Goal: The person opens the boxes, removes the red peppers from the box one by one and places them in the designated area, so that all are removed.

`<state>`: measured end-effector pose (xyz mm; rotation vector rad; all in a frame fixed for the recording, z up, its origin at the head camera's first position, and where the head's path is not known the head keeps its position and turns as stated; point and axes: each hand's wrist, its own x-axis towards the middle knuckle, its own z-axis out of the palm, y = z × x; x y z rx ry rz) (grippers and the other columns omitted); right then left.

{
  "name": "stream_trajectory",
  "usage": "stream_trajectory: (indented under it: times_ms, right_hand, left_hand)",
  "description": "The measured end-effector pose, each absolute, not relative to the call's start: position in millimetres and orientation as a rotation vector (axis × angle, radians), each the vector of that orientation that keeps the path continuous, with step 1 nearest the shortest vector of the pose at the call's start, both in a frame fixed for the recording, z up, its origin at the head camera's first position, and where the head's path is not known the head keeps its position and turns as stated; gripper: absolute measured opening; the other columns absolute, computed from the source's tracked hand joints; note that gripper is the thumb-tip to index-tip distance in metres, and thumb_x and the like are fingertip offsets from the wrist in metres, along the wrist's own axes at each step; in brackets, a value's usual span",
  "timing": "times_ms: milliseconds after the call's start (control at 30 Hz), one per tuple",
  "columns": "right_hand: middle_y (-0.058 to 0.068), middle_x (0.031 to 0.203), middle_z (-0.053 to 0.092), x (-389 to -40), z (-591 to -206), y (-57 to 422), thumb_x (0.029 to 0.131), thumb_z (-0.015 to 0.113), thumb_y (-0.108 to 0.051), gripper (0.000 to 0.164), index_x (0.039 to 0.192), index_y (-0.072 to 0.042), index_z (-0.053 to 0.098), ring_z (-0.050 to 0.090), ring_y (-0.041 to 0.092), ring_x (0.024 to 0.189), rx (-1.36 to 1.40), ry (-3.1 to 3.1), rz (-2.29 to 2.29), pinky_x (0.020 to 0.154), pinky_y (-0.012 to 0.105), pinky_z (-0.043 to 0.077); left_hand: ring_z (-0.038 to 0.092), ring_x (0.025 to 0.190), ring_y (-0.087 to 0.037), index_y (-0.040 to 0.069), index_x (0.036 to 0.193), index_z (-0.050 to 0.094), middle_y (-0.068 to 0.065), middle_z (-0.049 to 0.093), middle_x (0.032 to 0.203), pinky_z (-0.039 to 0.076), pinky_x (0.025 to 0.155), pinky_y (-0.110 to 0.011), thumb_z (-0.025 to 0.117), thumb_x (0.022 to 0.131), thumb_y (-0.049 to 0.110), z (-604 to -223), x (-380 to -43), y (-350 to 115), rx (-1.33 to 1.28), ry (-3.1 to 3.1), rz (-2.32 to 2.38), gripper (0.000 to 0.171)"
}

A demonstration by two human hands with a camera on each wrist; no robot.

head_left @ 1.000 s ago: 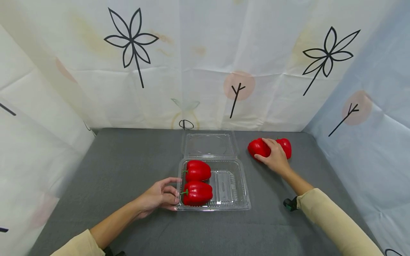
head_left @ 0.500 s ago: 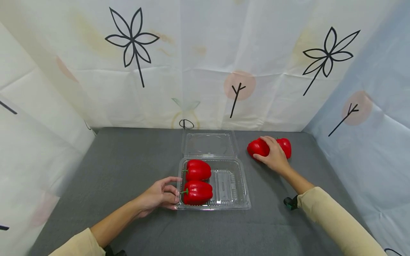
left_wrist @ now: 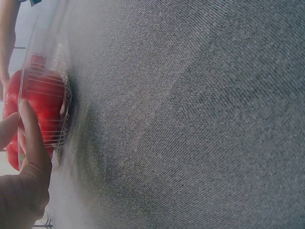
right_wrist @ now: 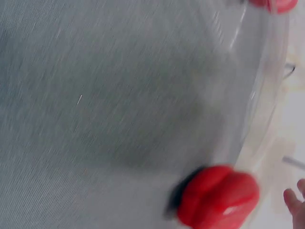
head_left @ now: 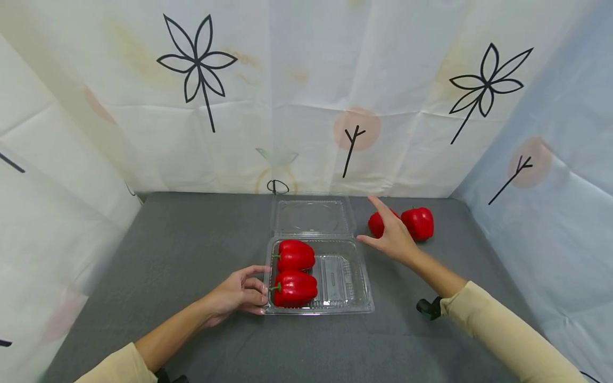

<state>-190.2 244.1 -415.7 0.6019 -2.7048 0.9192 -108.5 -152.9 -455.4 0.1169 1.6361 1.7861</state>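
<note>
A clear plastic clamshell container (head_left: 342,310) lies opened on the grey table, its lid (head_left: 313,215) folded back. Two red bell peppers, a rear one (head_left: 296,255) and a front one (head_left: 298,290), lie side by side in its left half, stems leftward. My left hand (head_left: 239,295) pinches the container's left rim between thumb and finger, as the left wrist view shows. My right hand (head_left: 395,236) is in the air, thumb and forefinger spread wide and nothing between them. It partly hides a red bell pepper (head_left: 376,224) on the table; another bell pepper (head_left: 418,223) lies just right of it.
The grey cloth-covered table (head_left: 206,234) ends at the back against a patterned white curtain (head_left: 306,80). More curtain hangs along the left and right sides. The container's right half shows its ribbed bottom (head_left: 335,276).
My right hand has come off the left loose pepper and moved left toward the container, its fingers spreading. The right loose pepper now shows more fully. My left hand stays on the rim.
</note>
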Motion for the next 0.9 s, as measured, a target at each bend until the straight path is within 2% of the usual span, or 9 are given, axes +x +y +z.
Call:
stream_trajectory:
  times_ms: [133, 333, 467, 567, 700, 900]
  right_hand:
    - [0.011, 0.159, 0.033, -181, -411, 223, 0.075, 0.088, -0.023, 0.105, 0.158, -0.015, 0.024, 0.041, 0.034, 0.138, 0.695, -2.735, 0.996, 0.105, 0.059, 0.042]
    - [0.006, 0.161, 0.029, -171, -410, 200, 0.076, 0.088, -0.027, 0.106, 0.159, -0.016, 0.023, 0.035, 0.03, 0.144, 0.867, -2.752, 1.085, 0.11, 0.055, 0.038]
    - [0.005, 0.159, 0.034, -165, -413, 190, 0.076, 0.088, -0.029, 0.104, 0.158, -0.018, 0.026, 0.046, 0.029, 0.137, 0.981, -2.774, 1.11, 0.105, 0.054, 0.044]
    - [0.008, 0.158, 0.036, -159, -415, 183, 0.077, 0.087, -0.031, 0.102, 0.158, -0.02, 0.026, 0.055, 0.032, 0.128, 1.062, -2.819, 1.177, 0.1, 0.058, 0.047]
    - [0.013, 0.156, 0.038, -152, -417, 176, 0.079, 0.086, -0.031, 0.099, 0.158, -0.018, 0.028, 0.058, 0.033, 0.123, 1.183, -2.869, 1.247, 0.097, 0.062, 0.048]
    - [0.009, 0.15, 0.047, -146, -418, 164, 0.078, 0.086, -0.025, 0.092, 0.154, -0.013, 0.035, 0.061, 0.031, 0.115, 1.338, -2.873, 1.26, 0.092, 0.056, 0.053]
  left_hand:
    - [0.066, 0.079, -0.022, -0.001, 0.148, 0.031, -0.009, 0.061, 0.095, 0.061, 0.078, -0.042, 0.071, 0.089, 0.003, -456, -108, -153, 0.115, 1.637, 1.79, 0.072]
    - [0.066, 0.081, -0.023, -0.001, 0.148, 0.032, -0.01, 0.061, 0.096, 0.061, 0.078, -0.043, 0.071, 0.089, 0.002, -457, -108, -153, 0.122, 1.639, 1.794, 0.071]
    - [0.066, 0.081, -0.023, -0.001, 0.148, 0.032, -0.01, 0.062, 0.096, 0.061, 0.078, -0.043, 0.071, 0.089, 0.002, -457, -108, -153, 0.119, 1.638, 1.793, 0.071]
    - [0.066, 0.081, -0.023, -0.001, 0.148, 0.032, -0.009, 0.062, 0.095, 0.061, 0.078, -0.043, 0.071, 0.089, 0.003, -456, -108, -153, 0.12, 1.632, 1.791, 0.072]
    - [0.066, 0.08, -0.023, -0.001, 0.148, 0.032, -0.009, 0.062, 0.095, 0.061, 0.078, -0.043, 0.071, 0.089, 0.003, -457, -108, -153, 0.126, 1.628, 1.793, 0.071]
    - [0.066, 0.08, -0.023, -0.001, 0.148, 0.031, -0.009, 0.062, 0.095, 0.061, 0.078, -0.043, 0.072, 0.089, 0.003, -456, -108, -153, 0.12, 1.628, 1.795, 0.072]
